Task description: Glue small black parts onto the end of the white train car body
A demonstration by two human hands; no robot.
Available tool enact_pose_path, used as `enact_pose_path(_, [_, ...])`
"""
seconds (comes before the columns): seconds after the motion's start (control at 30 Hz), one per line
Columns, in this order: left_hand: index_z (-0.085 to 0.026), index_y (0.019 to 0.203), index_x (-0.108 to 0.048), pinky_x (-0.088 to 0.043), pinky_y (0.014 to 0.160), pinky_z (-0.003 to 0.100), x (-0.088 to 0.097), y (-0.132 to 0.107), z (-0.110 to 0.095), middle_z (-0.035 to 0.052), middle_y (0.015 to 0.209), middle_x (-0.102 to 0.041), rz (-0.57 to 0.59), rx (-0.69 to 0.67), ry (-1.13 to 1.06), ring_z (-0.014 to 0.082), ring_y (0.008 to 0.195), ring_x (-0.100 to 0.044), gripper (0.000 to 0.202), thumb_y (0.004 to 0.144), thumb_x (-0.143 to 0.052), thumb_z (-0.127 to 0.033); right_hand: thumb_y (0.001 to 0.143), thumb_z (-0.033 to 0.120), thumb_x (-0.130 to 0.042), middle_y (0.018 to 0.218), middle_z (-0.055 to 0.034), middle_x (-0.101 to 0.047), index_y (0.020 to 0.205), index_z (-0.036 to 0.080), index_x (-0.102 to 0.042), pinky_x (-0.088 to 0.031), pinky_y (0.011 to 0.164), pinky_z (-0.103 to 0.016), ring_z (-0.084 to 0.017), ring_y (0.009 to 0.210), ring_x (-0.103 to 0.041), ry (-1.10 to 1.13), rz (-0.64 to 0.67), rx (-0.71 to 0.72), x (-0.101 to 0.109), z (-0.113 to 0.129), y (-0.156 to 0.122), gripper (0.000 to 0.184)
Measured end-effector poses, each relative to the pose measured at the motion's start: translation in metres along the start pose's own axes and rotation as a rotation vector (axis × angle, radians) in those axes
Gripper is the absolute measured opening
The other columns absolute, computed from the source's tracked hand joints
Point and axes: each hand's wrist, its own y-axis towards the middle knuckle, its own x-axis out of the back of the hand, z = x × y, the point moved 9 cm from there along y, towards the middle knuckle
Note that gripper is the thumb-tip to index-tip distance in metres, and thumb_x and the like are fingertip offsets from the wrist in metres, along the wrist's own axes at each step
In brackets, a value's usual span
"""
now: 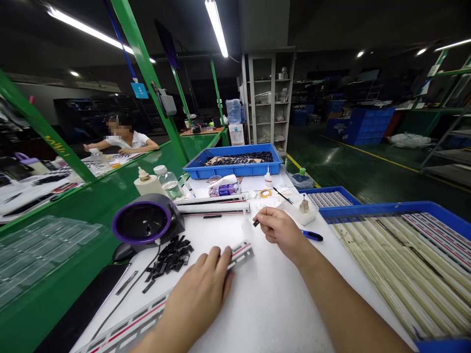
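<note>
Pinching one small flat black piece (256, 223), the right hand (280, 230) is above the middle of the white desk (268, 304). The left hand (200, 289) has its grip closed on a long grey-white strip with red line (241, 252), lying from near left.

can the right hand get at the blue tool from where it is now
Probably yes: the blue tool lies on the table beside the right hand, nothing visible between them, though its fingertips pinch a small black piece.

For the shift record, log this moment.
left hand: on striped strip | right hand: pinching dark piece | black pieces: heaped beside purple-rimmed device
</note>
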Motion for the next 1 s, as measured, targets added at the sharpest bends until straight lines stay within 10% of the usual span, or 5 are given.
enact_pose_path(0.17, [-0.02,0.13,-0.047,-0.05,0.064,0.034,-0.009,-0.007,0.037,0.0091,0.107,-0.059,0.037,0.086,0.036,0.0241,0.087,-0.062,0.039,0.096,-0.033,-0.034,0.089,0.026,-0.056,0.064,0.0028,-0.057,0.08,0.019,-0.065,-0.033,0.052,-0.022,-0.011,0.056,-0.048,-0.689,0.104,0.235,-0.03,0.002,-0.013,0.015])
enact_pose_path(0.37, [-0.02,0.131,-0.047,-0.049,0.061,0.032,-0.024,-0.013,0.042,0.0084,0.103,-0.061,0.024,0.103,-0.004,0.0217,0.082,-0.063,0.041,0.095,-0.034,-0.035,0.094,0.015,-0.055,0.092,0.0018,-0.069,0.094,0.022,-0.069,-0.042,0.075,-0.025,-0.014,0.083,-0.062,-0.94,0.292,0.583,-0.069,-0.018,-0.026,0.016])
enact_pose_path(0.73, [-0.015,0.131,-0.047,-0.049,0.081,0.041,-0.019,-0.017,0.042,0.0105,0.102,-0.065,-0.133,0.063,-0.082,0.0242,0.093,-0.061,0.043,0.094,-0.039,-0.035,0.084,0.012,-0.054,0.088,-0.003,-0.069,0.1,0.023,-0.067,-0.037,0.065,-0.029,-0.022,0.078,-0.063,-1.402,0.358,0.342,-0.071,-0.046,-0.021,0.024])
enact_pose_path(1.0, [-0.017,0.132,-0.042,-0.049,0.09,0.039,-0.017,-0.02,0.047,0.0124,0.128,-0.058,-0.218,0.059,-0.153,0.0252,0.109,-0.06,0.043,0.092,-0.043,-0.035,0.082,0.012,-0.055,0.091,-0.0029,-0.068,0.105,0.025,-0.066,-0.036,0.068,-0.029,-0.022,0.081,-0.062,-1.35,0.352,0.305,-0.066,-0.038,-0.023,0.028])
